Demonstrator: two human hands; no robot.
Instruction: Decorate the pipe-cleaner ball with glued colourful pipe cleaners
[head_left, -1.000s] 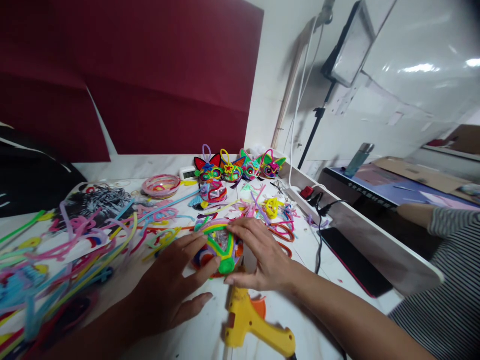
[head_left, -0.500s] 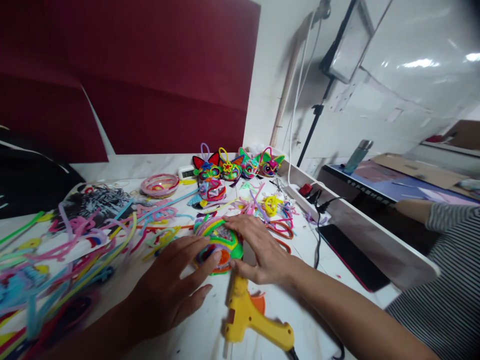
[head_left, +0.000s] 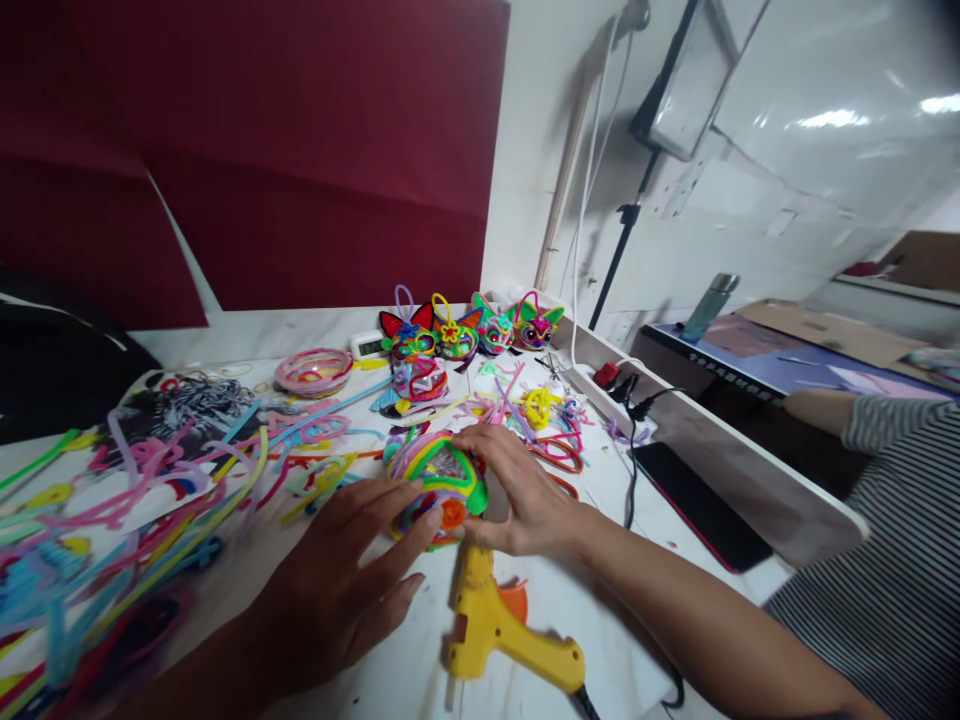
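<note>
A round pipe-cleaner ornament (head_left: pixel 442 465), wound in green, yellow, purple and blue with an orange disc on its near side, rests on the white table. My right hand (head_left: pixel 517 500) curves over its right side, fingers on top and thumb low at the near edge. My left hand (head_left: pixel 352 560) reaches in from the left, fingers stretched and apart, with the fingertips at the ornament's near left side. Just below my right thumb lies a yellow hot glue gun (head_left: pixel 487 620) with an orange trigger, its nozzle end partly hidden.
Loose pipe cleaners (head_left: pixel 225 490) cover the left of the table. Several finished animal-face ornaments (head_left: pixel 457 335) stand at the back, near a pink coiled bowl (head_left: pixel 313 372). A power strip (head_left: pixel 611 395) and phone (head_left: pixel 697 505) lie right. Beyond is a person in a striped top (head_left: pixel 885 550).
The view has shifted slightly. The ornament has turned a little, its orange disc now slightly farther right, with my right hand still around it. My left hand has barely moved.
</note>
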